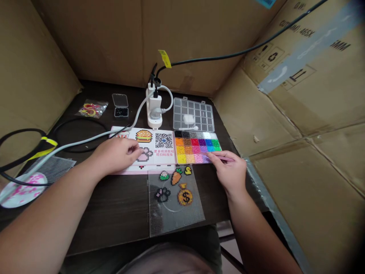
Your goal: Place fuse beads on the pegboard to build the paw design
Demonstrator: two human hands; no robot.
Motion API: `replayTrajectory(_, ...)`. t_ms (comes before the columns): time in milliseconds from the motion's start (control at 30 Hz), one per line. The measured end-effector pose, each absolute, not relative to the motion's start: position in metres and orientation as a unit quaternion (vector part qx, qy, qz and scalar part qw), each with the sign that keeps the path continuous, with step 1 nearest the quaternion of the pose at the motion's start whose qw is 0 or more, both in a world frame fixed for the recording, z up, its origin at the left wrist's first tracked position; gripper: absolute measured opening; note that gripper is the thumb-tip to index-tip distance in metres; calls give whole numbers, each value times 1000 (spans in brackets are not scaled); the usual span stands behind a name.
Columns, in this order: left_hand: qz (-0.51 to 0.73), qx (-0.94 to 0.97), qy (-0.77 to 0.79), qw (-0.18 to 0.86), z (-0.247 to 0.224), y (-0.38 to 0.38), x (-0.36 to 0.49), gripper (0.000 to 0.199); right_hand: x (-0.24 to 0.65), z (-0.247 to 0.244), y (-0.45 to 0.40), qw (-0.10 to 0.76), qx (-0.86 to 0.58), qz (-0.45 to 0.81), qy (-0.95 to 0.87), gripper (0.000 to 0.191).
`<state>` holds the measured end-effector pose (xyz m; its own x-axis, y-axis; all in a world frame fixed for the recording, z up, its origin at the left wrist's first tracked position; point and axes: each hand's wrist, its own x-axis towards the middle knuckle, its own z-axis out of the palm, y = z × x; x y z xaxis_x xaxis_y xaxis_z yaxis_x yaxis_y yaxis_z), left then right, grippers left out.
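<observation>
My left hand (118, 155) rests on the printed pattern sheet (164, 159), fingers curled together with nothing seen in them, beside the pink paw picture (145, 154). My right hand (230, 171) pinches pink tweezers (225, 158). Their tips reach over the pink and purple compartments of the bead box (194, 142), which holds small beads sorted by colour. Below lies a clear pegboard (176, 220). On it are bead figures: a carrot (176, 176), a yellow duck (188, 170), a money bag (185, 196), a green-and-white piece (164, 175) and a black paw outline with some pink beads (163, 195).
The bead box's clear lid (193, 114) lies open behind it. A white power strip (154, 110) with cables stands at the back. At left are a small box of black beads (121, 112), a plastic bag (92, 109) and a white dish with pink beads (24, 189). Cardboard walls surround the table.
</observation>
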<state>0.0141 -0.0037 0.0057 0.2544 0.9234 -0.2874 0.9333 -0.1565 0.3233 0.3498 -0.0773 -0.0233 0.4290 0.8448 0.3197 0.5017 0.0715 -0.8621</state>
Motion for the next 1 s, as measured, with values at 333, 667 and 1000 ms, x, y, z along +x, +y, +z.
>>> replayTrajectory(333,-9,767,604,217,6,-4,14,32,351,-18,-81,519,-674,169,-498,25)
replayTrajectory(667,-8,764,606,223,5,-3,14,34,352,-19,-80,518,-670,165,-505,23)
replayTrajectory(1000,-24,762,607,223,8,-5,14,33,351,-21,-78,517,-672,180,-499,27)
